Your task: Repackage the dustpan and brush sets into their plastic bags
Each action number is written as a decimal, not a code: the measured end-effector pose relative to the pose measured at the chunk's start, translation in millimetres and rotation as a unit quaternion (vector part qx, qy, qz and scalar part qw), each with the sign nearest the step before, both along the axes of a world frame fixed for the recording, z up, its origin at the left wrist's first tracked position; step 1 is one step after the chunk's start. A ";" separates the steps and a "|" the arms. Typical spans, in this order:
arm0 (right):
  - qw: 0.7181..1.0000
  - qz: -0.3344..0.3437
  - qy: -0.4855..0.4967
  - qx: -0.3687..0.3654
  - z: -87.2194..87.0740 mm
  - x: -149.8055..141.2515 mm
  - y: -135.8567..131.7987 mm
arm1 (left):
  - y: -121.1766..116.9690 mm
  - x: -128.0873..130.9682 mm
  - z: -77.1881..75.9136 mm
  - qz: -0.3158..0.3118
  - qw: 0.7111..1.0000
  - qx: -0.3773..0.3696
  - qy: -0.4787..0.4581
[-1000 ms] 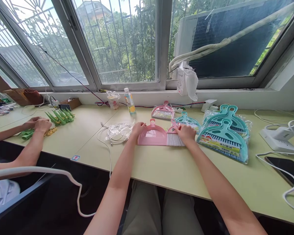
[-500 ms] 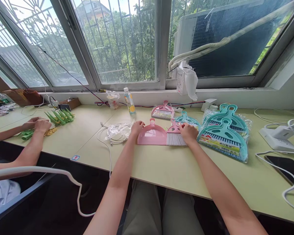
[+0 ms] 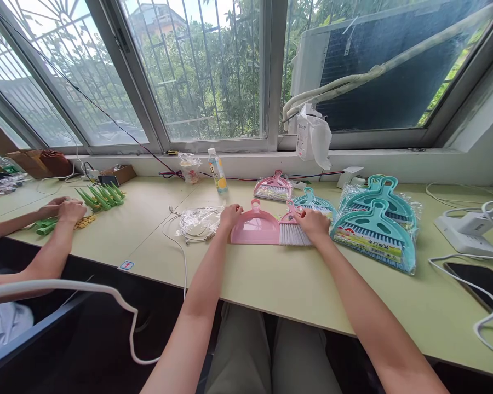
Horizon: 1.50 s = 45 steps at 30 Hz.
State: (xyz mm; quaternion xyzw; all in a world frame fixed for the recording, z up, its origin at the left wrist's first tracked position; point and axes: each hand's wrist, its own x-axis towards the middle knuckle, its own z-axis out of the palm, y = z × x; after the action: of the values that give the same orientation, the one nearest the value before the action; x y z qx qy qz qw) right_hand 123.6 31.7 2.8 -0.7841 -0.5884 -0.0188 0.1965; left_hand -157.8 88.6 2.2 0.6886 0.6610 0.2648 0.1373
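A small pink dustpan (image 3: 254,229) lies flat on the pale green table (image 3: 271,279) in front of me. My left hand (image 3: 230,215) grips its left rim with curled fingers. Right beside the pan lies a pink hand brush (image 3: 292,230) with white bristles. My right hand (image 3: 314,223) is closed over the brush's handle end.
Bagged teal dustpan sets (image 3: 373,230) are piled at the right, with another teal set (image 3: 314,200) and a pink set (image 3: 273,187) behind. Empty plastic bags (image 3: 199,221), a bottle (image 3: 217,171), cables, a white adapter (image 3: 468,230) and a phone (image 3: 480,284) lie around. Another person's hands (image 3: 63,209) work on green clips (image 3: 101,195) at the left.
Almost nothing has changed. My right hand shifted slightly on the brush; the dustpan and my left hand stayed in place.
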 end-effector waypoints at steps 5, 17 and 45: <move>0.999 0.016 -0.038 -0.020 -1.2 -3.8 -0.1 | -2.9 2.0 2.8 0.002 1.000 0.000 0.004; 0.999 0.013 0.016 -0.033 0.6 -1.9 0.5 | -5.8 6.0 4.5 -0.014 0.999 0.007 0.032; 0.981 0.181 -0.014 -0.070 35.3 -73.3 -43.5 | -19.5 34.2 9.5 -0.228 0.930 -0.238 -0.163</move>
State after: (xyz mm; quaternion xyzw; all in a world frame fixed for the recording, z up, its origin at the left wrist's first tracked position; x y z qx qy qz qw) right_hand 50.4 -11.7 38.2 -0.6762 -0.7231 0.0467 0.1331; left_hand -123.6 69.0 11.7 0.7155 0.4981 0.1698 0.4596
